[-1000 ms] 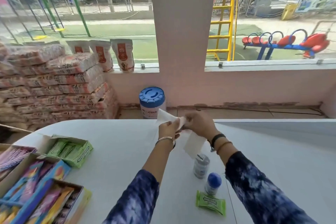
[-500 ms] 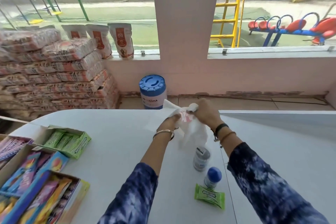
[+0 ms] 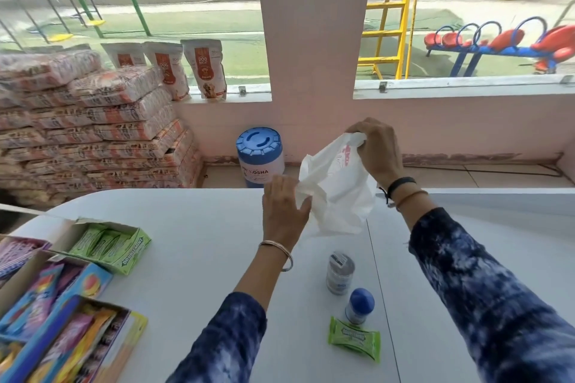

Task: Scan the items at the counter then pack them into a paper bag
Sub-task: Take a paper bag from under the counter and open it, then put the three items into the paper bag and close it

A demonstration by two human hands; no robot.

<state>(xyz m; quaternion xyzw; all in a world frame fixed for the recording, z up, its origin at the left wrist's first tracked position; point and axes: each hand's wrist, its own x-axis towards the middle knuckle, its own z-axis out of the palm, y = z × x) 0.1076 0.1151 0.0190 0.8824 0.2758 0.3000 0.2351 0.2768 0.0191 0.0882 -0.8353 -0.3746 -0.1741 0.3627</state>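
A white bag (image 3: 339, 193) with a small red print hangs above the far part of the white counter (image 3: 193, 252). My right hand (image 3: 375, 149) pinches its upper rim, raised high. My left hand (image 3: 284, 208) grips the bag's left edge lower down, so the mouth is spread between them. On the counter below stand a small grey-lidded jar (image 3: 339, 273) and a small blue-capped bottle (image 3: 359, 305). A green gum pack (image 3: 354, 338) lies flat in front of them, nearest to me.
An open green gum box (image 3: 109, 246) and colourful candy display boxes (image 3: 59, 329) sit at the counter's left. Beyond the counter a blue-lidded tub (image 3: 259, 155) stands on the floor, with stacked sacks (image 3: 93, 127) at left and pouches (image 3: 203, 68) on the sill.
The folded bag has been shaken open. My right hand has risen with the rim while my left hand moved down and left, pulling the mouth apart.
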